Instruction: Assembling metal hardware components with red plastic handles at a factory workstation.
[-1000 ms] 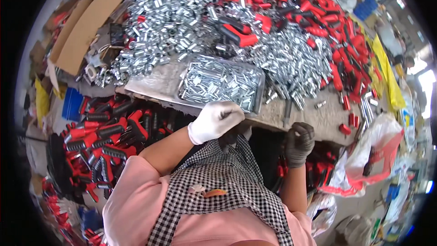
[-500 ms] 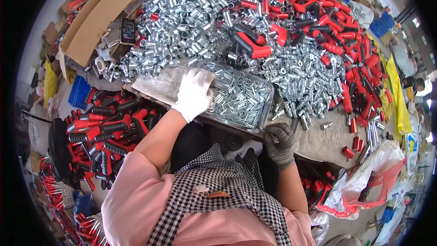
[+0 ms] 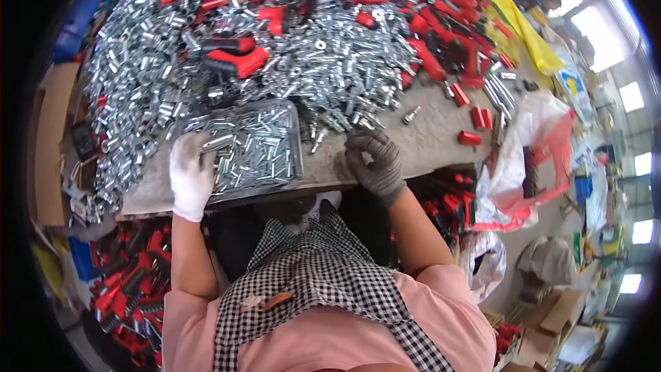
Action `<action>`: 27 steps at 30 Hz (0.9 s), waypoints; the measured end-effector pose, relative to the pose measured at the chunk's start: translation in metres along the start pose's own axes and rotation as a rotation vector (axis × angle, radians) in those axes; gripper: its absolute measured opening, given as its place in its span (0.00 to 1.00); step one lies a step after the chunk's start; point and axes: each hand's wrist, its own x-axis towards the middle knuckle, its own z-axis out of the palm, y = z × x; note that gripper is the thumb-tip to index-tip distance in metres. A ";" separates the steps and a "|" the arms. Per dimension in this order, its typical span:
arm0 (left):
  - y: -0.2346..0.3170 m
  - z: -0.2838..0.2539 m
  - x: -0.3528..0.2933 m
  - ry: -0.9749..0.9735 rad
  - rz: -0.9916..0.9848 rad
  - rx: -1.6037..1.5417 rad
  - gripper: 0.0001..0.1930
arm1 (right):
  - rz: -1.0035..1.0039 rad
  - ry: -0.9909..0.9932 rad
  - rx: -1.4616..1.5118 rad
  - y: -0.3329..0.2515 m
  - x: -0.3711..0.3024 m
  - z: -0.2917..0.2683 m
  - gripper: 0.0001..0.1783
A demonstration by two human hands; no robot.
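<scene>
**One Slip Could Make a Big Mess**

The person's left hand [image 3: 191, 176], in a white glove, is over the left side of the clear tray [image 3: 297, 145]. Its fingers are bent and seem to pinch a silver pin [image 3: 219, 142] just above the short metal rods [image 3: 256, 155]. The right hand [image 3: 375, 167], in a gray glove, is curled by the front of the table [image 3: 437, 139]. I can't tell if it holds anything.

The tray sits right by the table's front edge. If the left wrist bumps its rim, I think it could tip and spill rods on the floor. A loose pinch could drop the pin too, since it looks smooth.

Behind the tray, the pile of metal fittings [image 3: 337, 62] comes close, so a push back could mix the parts. The best room is right of the gray glove, around one loose fitting [image 3: 411, 116]. Farther right, red sleeves [image 3: 469, 139] could roll if knocked.
</scene>
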 end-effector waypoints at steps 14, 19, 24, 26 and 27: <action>0.039 -0.004 -0.010 0.237 -0.279 -0.444 0.30 | 0.297 0.170 0.026 0.046 -0.043 -0.009 0.08; 0.043 0.008 -0.019 0.187 -0.434 -0.771 0.30 | 0.218 0.154 -0.108 0.037 -0.041 -0.011 0.08; 0.052 0.008 -0.017 0.157 -0.421 -0.750 0.29 | 0.089 0.168 -0.195 0.035 -0.041 -0.008 0.08; 0.049 0.013 -0.019 0.166 -0.385 -0.762 0.27 | 0.035 0.215 -0.291 0.032 -0.042 -0.006 0.07; 0.047 0.014 -0.019 0.164 -0.379 -0.760 0.27 | 0.036 0.221 -0.290 0.033 -0.043 -0.006 0.07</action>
